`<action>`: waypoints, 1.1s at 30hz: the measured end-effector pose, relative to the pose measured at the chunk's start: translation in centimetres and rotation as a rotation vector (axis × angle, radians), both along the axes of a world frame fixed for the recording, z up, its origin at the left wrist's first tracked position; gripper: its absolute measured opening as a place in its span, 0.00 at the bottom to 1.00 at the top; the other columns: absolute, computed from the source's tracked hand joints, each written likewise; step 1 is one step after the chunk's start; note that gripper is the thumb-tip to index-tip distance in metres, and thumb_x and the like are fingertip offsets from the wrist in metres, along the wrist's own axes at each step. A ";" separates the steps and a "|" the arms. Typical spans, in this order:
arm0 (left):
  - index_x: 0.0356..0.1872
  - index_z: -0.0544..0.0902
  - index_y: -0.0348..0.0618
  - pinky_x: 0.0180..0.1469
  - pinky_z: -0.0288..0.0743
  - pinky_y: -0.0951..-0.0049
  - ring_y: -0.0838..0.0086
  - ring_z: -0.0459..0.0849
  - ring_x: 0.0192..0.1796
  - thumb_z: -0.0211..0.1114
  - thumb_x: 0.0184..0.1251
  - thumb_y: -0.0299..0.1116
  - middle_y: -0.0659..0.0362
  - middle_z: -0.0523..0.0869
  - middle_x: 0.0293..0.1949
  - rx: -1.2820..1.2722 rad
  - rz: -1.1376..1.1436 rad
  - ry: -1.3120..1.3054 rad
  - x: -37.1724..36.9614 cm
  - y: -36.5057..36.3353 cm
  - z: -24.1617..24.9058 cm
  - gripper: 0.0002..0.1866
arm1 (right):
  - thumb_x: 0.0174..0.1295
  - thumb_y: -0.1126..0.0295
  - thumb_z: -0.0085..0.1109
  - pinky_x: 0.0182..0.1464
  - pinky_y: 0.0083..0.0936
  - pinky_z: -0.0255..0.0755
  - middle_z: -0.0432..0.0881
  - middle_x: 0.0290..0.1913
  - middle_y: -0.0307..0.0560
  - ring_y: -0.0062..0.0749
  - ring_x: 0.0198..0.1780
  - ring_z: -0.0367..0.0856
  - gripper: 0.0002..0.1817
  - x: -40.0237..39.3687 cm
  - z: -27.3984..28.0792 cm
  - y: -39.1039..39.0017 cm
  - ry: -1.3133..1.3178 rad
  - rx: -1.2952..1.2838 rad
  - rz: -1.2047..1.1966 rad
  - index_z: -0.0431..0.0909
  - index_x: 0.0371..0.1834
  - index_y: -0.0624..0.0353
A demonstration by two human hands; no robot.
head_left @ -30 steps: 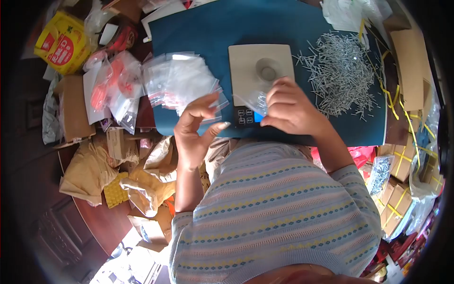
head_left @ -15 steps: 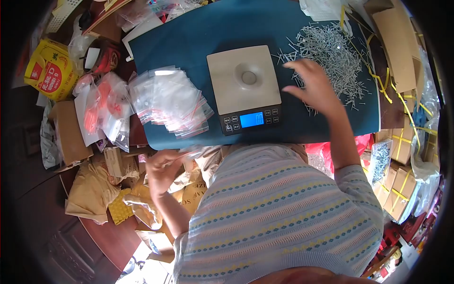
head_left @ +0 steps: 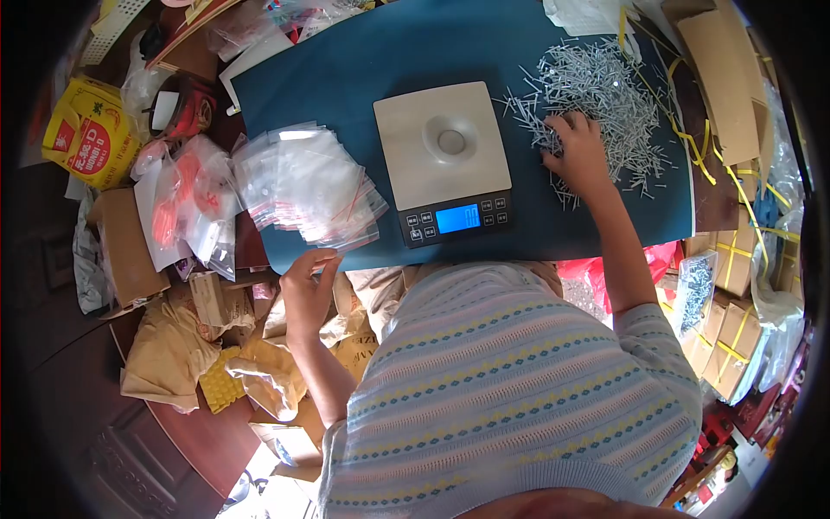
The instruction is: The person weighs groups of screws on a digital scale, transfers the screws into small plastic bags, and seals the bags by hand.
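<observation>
My right hand (head_left: 581, 160) lies on the left side of a pile of small silvery screws or nails (head_left: 635, 104), fingers bent and thumb apart, fingertips touching the pieces. My left hand (head_left: 309, 281) is at the near table edge, with index finger and thumb closed at the lower corner of a clear zip bag (head_left: 346, 246). That bag lies at the bottom of a fanned stack of clear zip bags (head_left: 307, 177) with red seal lines. Between the hands stands a digital scale (head_left: 399, 130) with a bare plate and a lit blue display (head_left: 458, 219); its digits are hard to read.
A dark green mat (head_left: 354, 65) covers the table. To the left are a yellow bag (head_left: 91, 130) and plastic bags with orange-red contents (head_left: 186, 195). Cardboard boxes (head_left: 735, 337) and yellow strapping (head_left: 692, 143) lie on the right. Brown paper packaging (head_left: 169, 355) sits below left.
My right hand has moved from beside the scale onto the pile, its fingers less spread. My left hand has moved up and right to the lower edge of the bag stack.
</observation>
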State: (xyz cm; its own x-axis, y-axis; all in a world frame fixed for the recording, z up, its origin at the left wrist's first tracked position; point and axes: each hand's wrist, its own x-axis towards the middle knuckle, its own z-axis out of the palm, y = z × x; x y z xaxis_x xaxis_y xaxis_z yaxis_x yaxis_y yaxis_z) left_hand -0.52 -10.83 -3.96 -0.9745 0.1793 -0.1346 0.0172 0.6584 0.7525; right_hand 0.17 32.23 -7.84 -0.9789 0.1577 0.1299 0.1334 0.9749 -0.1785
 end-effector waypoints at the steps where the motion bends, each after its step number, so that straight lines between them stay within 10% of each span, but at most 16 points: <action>1: 0.38 0.84 0.34 0.41 0.79 0.72 0.69 0.88 0.39 0.68 0.61 0.25 0.51 0.88 0.35 0.004 -0.005 0.016 -0.1 0.2 -0.1 0.07 | 0.44 0.70 0.70 0.51 0.43 0.71 0.73 0.53 0.50 0.55 0.54 0.70 0.28 -0.1 0.1 0.1 -0.006 -0.025 0.003 0.75 0.53 0.51; 8: 0.38 0.84 0.34 0.41 0.79 0.72 0.67 0.88 0.39 0.67 0.61 0.25 0.50 0.87 0.36 0.022 -0.027 0.039 -0.1 1.1 -0.1 0.06 | 0.41 0.76 0.68 0.47 0.36 0.75 0.78 0.42 0.48 0.47 0.46 0.77 0.21 -2.4 0.5 1.8 0.007 -0.252 0.083 0.81 0.43 0.54; 15: 0.37 0.84 0.33 0.42 0.78 0.71 0.67 0.88 0.38 0.67 0.62 0.25 0.50 0.87 0.35 0.029 -0.020 0.089 -0.2 0.8 -0.4 0.06 | 0.55 0.77 0.67 0.39 0.18 0.75 0.86 0.42 0.41 0.18 0.36 0.80 0.12 -4.1 3.5 6.2 -0.106 -1.004 0.054 0.85 0.43 0.62; 25: 0.37 0.84 0.34 0.42 0.78 0.72 0.66 0.88 0.39 0.66 0.62 0.25 0.51 0.88 0.35 0.077 -0.017 0.061 -0.6 0.6 0.2 0.06 | 0.56 0.78 0.66 0.41 0.15 0.73 0.85 0.43 0.41 0.16 0.38 0.79 0.10 -6.7 5.9 5.4 -0.260 -0.743 0.085 0.84 0.43 0.62; 33: 0.37 0.84 0.34 0.42 0.79 0.71 0.64 0.88 0.40 0.67 0.61 0.24 0.49 0.88 0.36 0.084 -0.028 0.100 -1.0 1.3 -0.4 0.06 | 0.54 0.75 0.68 0.38 0.18 0.77 0.86 0.43 0.46 0.19 0.36 0.81 0.11 -9.5 8.1 -3.2 -0.228 -1.000 0.527 0.84 0.41 0.66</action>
